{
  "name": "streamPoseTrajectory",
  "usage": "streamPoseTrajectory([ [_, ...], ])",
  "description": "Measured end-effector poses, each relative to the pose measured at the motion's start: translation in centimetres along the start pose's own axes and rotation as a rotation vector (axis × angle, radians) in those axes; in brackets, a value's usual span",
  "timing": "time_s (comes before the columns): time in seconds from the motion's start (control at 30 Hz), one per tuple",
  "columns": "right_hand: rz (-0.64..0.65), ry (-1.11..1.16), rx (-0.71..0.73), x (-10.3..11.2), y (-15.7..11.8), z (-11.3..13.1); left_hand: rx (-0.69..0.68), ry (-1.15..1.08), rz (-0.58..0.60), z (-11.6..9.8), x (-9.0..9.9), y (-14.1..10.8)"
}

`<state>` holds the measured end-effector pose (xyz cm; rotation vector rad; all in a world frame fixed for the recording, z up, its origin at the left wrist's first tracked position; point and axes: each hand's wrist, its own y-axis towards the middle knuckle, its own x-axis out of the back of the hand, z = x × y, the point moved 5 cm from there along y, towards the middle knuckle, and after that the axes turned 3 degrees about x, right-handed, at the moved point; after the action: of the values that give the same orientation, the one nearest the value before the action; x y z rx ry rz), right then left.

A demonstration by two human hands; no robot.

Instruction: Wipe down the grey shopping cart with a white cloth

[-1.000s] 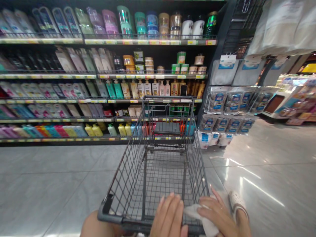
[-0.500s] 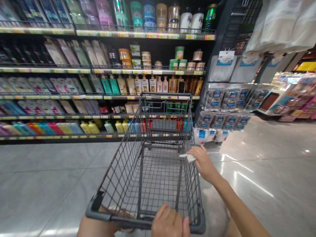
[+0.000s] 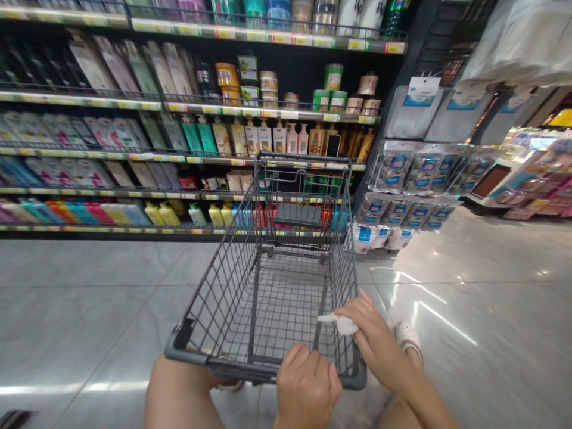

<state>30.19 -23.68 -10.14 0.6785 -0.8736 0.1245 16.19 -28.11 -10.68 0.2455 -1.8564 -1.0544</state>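
Note:
A dark wire shopping cart stands in front of me, the floor showing through its mesh. My left hand is wrapped around the cart's handlebar, knuckles up. Over the right rim, close to the handlebar's right corner, is my right hand, its fingers closed around a small white object with a narrow spout, which looks like a pump top. The spout points left, above the basket. What lies inside that hand is hidden.
Beyond the cart, a shelf unit holds rows of bottles and jars. Packs of grey scouring pads hang to its right. My leg is by the handlebar's left side, and a foot in a light shoe is on the right.
My right hand has drawn back toward me along the cart's right side with the white object. My left hand stays on the handlebar. The view has tilted downward, and my right foot has appeared.

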Motion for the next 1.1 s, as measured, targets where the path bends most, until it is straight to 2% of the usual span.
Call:
streamPoseTrajectory([
  [0.07, 0.001, 0.025, 0.014, 0.1, -2.1, 1.8, 0.020, 0.009, 0.038, 0.1, 0.2, 0.2],
  [0.17, -0.017, -0.001, -0.008, 0.1, -4.6, 3.3, 0.038, 0.011, 0.103, 0.1, 0.2, 0.4],
  [0.23, -0.025, -0.001, 0.007, 0.1, -5.5, 3.8, 0.055, 0.009, 0.138, 0.2, 0.1, 0.5],
  [0.33, -0.020, 0.030, 0.101, 0.1, -5.4, 4.1, 0.082, 0.002, 0.207, 0.4, -0.1, 0.4],
  [0.43, -0.037, 0.044, 0.110, 0.4, -4.0, 3.1, 0.096, -0.008, 0.274, 0.4, -0.4, 0.4],
  [0.57, -0.129, -0.018, 0.125, 0.7, -1.4, 0.3, 0.113, 0.010, 0.282, 0.3, -0.3, 0.4],
  [0.7, -0.221, -0.089, 0.116, 0.7, 1.8, -3.5, 0.114, 0.027, 0.262, 0.4, -0.5, 0.2],
  [0.77, -0.248, -0.094, 0.090, 0.6, 3.3, -5.4, 0.114, 0.030, 0.209, 0.5, -0.5, 0.1],
  [0.87, -0.294, -0.083, 0.047, 0.5, 4.7, -7.2, 0.100, 0.036, 0.170, 0.5, -0.4, 0.0],
  [0.97, -0.351, -0.066, -0.010, 0.4, 4.5, -7.4, 0.078, 0.048, 0.215, 0.6, -0.5, 0.2],
  [1.1, -0.385, -0.049, -0.077, 0.4, 2.3, -5.3, 0.054, 0.060, 0.204, 0.5, -0.4, 0.4],
])
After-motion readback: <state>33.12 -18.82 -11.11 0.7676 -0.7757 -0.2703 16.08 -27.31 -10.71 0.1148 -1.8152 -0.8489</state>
